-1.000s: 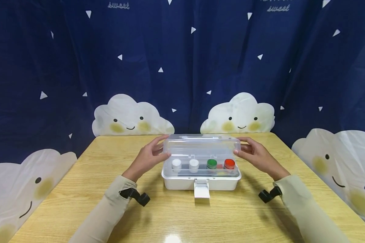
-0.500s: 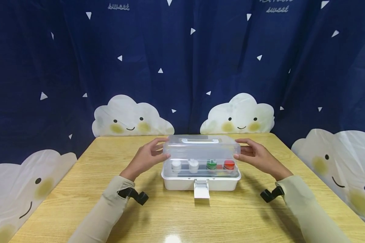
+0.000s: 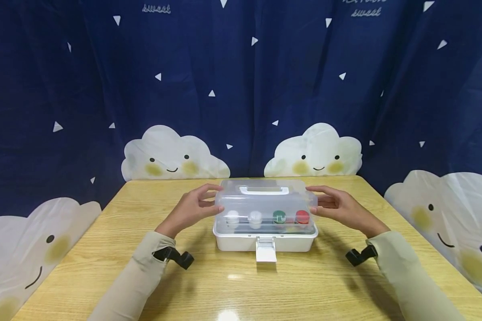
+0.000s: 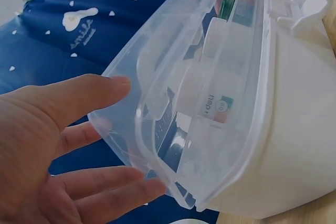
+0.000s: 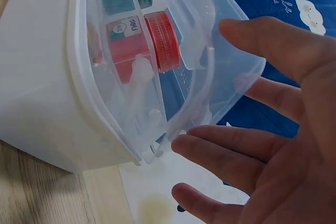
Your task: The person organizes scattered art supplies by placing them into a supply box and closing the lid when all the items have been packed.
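Note:
A white storage box (image 3: 237,243) sits mid-table in the head view, its clear hinged lid (image 3: 265,203) tilted partway down over it. My left hand (image 3: 190,206) holds the lid's left end between thumb and fingers; my right hand (image 3: 341,207) holds the right end likewise. Through the lid in the left wrist view, my left index fingertip shows behind the plastic. Inside stand jars with white caps (image 3: 233,217), a green-capped jar (image 3: 279,217) and a red-capped jar (image 3: 302,217). The front latch (image 3: 266,254) hangs down.
The box rests on a wooden table (image 3: 241,285). A dark blue curtain (image 3: 241,89) with cloud prints stands behind the table and along its sides. Each wrist wears a black camera mount, such as the left mount (image 3: 178,257).
The lid has swung forward and down, so its white carrying handle now shows on top and the lid covers the jars. Both hands have moved with it slightly.

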`<state>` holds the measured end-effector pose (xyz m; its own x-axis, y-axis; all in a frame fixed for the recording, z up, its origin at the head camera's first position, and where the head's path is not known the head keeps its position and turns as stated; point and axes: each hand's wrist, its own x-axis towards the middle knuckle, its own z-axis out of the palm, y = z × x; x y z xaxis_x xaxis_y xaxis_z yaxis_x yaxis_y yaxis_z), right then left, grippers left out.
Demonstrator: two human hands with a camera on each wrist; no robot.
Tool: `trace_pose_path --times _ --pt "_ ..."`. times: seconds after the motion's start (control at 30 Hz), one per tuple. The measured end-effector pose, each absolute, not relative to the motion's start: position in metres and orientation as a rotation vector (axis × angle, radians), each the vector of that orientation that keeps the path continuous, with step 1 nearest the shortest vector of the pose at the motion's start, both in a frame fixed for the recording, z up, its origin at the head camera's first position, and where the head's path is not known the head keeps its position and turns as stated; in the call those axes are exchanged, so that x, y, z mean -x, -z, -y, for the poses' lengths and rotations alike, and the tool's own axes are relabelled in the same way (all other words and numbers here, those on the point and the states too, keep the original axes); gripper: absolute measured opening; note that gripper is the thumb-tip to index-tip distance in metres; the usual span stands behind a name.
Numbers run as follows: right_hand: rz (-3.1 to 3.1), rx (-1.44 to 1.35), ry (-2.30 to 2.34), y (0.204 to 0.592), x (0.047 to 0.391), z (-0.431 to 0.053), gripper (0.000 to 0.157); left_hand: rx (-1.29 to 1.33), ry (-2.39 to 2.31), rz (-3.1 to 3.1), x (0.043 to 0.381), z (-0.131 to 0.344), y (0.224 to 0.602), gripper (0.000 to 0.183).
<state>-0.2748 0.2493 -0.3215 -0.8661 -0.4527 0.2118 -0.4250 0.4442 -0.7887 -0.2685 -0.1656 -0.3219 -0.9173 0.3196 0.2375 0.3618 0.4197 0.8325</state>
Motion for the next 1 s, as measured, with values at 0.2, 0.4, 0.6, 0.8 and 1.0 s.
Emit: trace_pose_path --times 0.2,0.4,0.6,0.8,1.0 --pt "-2.628 0.803 1.41 0.3218 0.2743 -0.2517 0.055 0.637 1.513 2.637 0.2678 0.1666 0.3207 0.053" --pt "-2.608 0.796 1.405 0.3214 0.273 -0.2524 0.053 0.65 1.517 2.652 0.266 0.1671 0.3201 0.051" --pt "-2.599 0.781 1.39 0.3219 0.2728 -0.2528 0.051 0.62 1.503 2.691 0.2644 0.167 0.3191 0.049" --pt "-2.58 0.769 1.374 0.322 0.2741 -0.2541 0.049 0.613 1.472 2.73 0.265 0.1669 0.3195 0.05" --pt "-2.579 0.739 1.338 0.3203 0.2722 -0.2545 0.048 0.635 1.435 2.758 0.2658 0.1671 0.3212 0.051"
